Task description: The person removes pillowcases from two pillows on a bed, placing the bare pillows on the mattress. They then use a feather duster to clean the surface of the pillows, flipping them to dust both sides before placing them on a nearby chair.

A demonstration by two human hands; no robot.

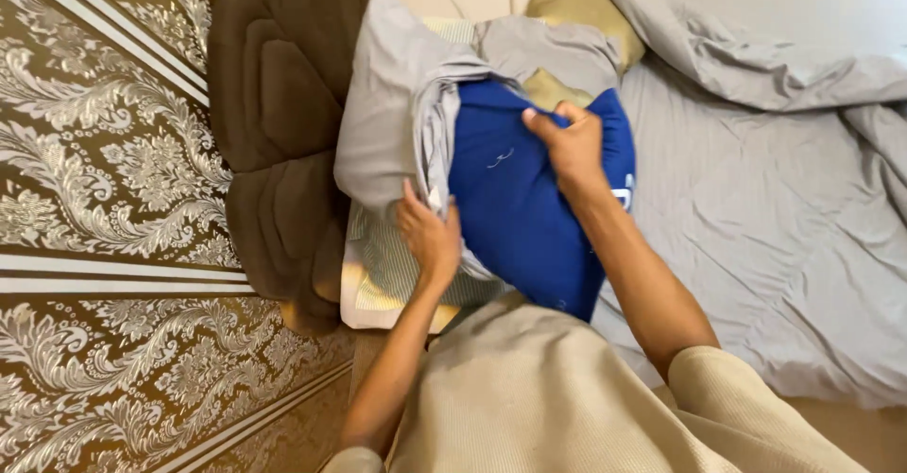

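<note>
A blue pillow [515, 208] sticks halfway out of a grey pillowcase [387, 104] at the head of the bed. My right hand [570, 142] grips the top edge of the blue pillow, fingers curled over it. My left hand [430, 237] pinches the open hem of the grey pillowcase where it meets the blue pillow's left side. The far end of the blue pillow is hidden inside the case.
A striped pillow [378, 265] lies under the grey one. An olive-gold pillow [581, 10] sits behind. Crumpled grey sheet [775, 218] and grey duvet [756, 57] cover the bed to the right. A brown padded headboard [279, 123] and patterned wallpaper [104, 171] stand left.
</note>
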